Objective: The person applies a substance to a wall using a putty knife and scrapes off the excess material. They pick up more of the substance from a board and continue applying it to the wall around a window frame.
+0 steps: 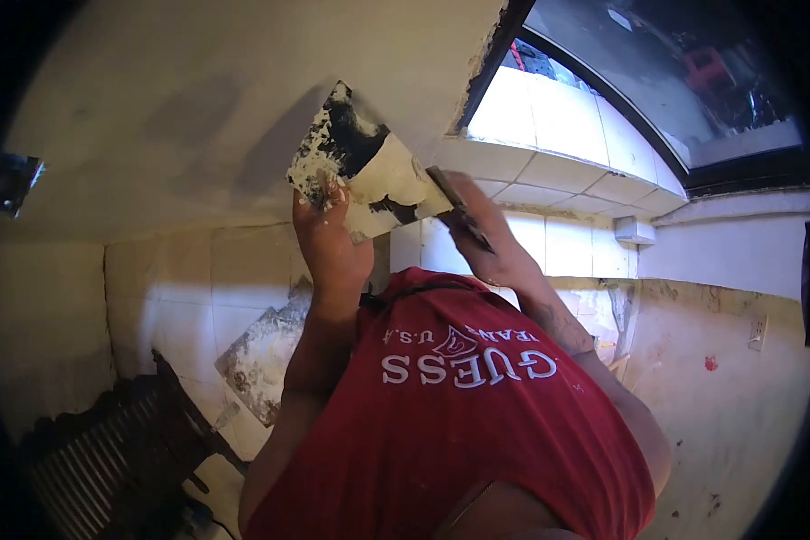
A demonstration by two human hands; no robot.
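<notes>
In front of you, a broad pale surface [180, 54], wall or ceiling, looks smooth and matt. Your red shirt [477, 432] fills the lower middle. At the lower left stands dark furniture [99, 459] with thin slats, and near your left arm there is a flat, stained sheet [259, 364], rough with patches.

Between your hands is the flat board [351, 135], tilted, with straight edges and dark places showing under the pale paste [391, 171]. The paste is thin and crusty at the left, but thicker and smoother toward the right.

Your left hand [333, 247] has its fingers closed on the lower left part of the board, the thumb over the face. Your right hand [490, 243] is closed on a flat tool [443, 188] with a thin dark edge, at the right side of the board; if they touch, I cannot tell.

For good handling, I think the board should stay firm and nearly level, and the edge should go low and even, with light pressure, so the soft paste gathers and the dry crumbs do not mix in.
</notes>
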